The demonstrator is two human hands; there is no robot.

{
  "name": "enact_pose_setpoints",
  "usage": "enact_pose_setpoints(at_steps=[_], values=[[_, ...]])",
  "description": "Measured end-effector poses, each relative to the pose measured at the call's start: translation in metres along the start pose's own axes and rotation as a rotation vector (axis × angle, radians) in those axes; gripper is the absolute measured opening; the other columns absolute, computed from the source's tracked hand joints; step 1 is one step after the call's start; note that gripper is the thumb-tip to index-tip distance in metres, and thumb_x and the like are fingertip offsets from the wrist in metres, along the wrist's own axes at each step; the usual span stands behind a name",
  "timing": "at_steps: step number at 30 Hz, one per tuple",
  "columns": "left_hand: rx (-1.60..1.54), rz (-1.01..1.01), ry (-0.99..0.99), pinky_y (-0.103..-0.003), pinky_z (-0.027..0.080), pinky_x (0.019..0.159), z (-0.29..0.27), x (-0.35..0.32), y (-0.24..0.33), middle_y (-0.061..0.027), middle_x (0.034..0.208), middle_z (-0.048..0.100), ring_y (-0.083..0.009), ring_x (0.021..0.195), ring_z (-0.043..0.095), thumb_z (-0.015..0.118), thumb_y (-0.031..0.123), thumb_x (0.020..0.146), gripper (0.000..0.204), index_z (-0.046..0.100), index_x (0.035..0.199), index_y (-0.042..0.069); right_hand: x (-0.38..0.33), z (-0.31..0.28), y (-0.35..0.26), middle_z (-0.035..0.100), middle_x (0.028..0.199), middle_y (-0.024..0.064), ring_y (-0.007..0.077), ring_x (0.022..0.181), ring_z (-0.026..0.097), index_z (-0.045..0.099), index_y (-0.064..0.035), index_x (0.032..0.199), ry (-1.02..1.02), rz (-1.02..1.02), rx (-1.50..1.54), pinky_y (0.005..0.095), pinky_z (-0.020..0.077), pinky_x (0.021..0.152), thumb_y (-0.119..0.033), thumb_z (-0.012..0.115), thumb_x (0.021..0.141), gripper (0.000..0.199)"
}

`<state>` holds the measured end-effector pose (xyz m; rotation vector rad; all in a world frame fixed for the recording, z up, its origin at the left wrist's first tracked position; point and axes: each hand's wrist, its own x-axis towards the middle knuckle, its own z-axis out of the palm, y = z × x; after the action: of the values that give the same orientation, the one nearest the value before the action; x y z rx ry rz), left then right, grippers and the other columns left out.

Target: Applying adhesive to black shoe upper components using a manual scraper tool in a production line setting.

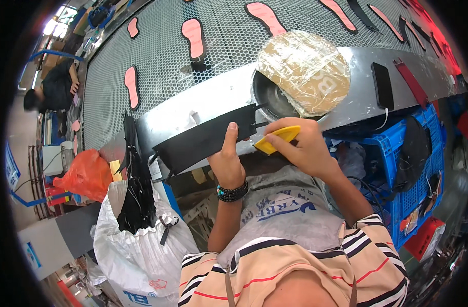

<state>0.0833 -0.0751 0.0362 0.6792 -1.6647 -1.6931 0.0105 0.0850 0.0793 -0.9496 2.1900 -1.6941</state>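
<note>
At the edge of the table (218,92), a black panel (193,143)
Left hand (227,162) grips it, thumb on top; right hand (309,147) pinches a yellow tool (281,138) nearby.

Bright, even light is spread across the tabletop (218,94), and a broad white glare is thrown back by its bare steel along the near edge. Smaller glints are scattered over the clear tape on the cardboard disc (308,64). The windows (55,23) beyond the far left corner are blown out to white, while a red glow (445,43) is seen toward the far right corner. Below the near edge, deep shadow is left. The left hand (229,161), right hand (303,151) and yellow scraper (280,139) are rendered fairly sharply; little surface detail is kept in the black panel (206,137). Straight edges are bowed by the fisheye lens, outer areas are softened, and the corners are blacked out.
</note>
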Motion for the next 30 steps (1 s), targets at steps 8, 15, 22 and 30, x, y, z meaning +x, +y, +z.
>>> enact_pose_setpoints(at_steps=[8, 15, 22, 30], values=[[-0.228, -0.103, 0.039, -0.03, 0.056, 0.072, 0.007, 0.0, 0.003, -0.0082, 0.108, 0.067, -0.0138, 0.09, 0.065, 0.069, -0.001, 0.092, 0.04, 0.055, 0.129, -0.004, 0.012, 0.012, 0.005, 0.07, 0.083, 0.0088, 0.0159, 0.078, 0.068, 0.069, 0.0004, 0.098, 0.35, -0.077, 0.148, 0.0288, 0.0518, 0.069, -0.004, 0.068, 0.092, 0.008], [-0.271, -0.105, 0.109, -0.027, 0.052, 0.079, 0.013, -0.003, 0.003, -0.0067, 0.098, 0.07, -0.013, 0.085, 0.064, 0.069, 0.002, 0.093, 0.014, 0.065, 0.104, -0.005, 0.012, 0.002, -0.001, 0.067, 0.084, 0.0068, 0.0099, 0.074, 0.06, 0.066, -0.0002, 0.1, 0.269, 0.097, 0.329, 0.0278, 0.049, 0.067, -0.006, 0.064, 0.094, 0.009], [-0.199, -0.061, 0.046, -0.028, 0.055, 0.077, 0.013, 0.009, 0.013, -0.007, 0.105, 0.067, -0.0145, 0.089, 0.065, 0.068, 0.0, 0.092, 0.027, 0.06, 0.117, -0.004, 0.004, 0.011, 0.003, 0.064, 0.084, 0.0064, 0.009, 0.074, 0.057, 0.064, 0.0006, 0.099, 0.151, 0.061, 0.266, 0.0255, 0.0468, 0.067, -0.003, 0.062, 0.096, 0.006], [-0.145, -0.048, -0.036, -0.031, 0.056, 0.067, 0.012, 0.024, 0.037, -0.0073, 0.1, 0.068, -0.0154, 0.083, 0.066, 0.067, 0.0, 0.093, 0.022, 0.061, 0.114, 0.001, 0.016, 0.015, 0.017, 0.064, 0.085, 0.0098, 0.015, 0.072, 0.061, 0.064, 0.0013, 0.097, 0.552, -0.07, 0.176, 0.0283, 0.0488, 0.065, -0.003, 0.064, 0.095, 0.004]])
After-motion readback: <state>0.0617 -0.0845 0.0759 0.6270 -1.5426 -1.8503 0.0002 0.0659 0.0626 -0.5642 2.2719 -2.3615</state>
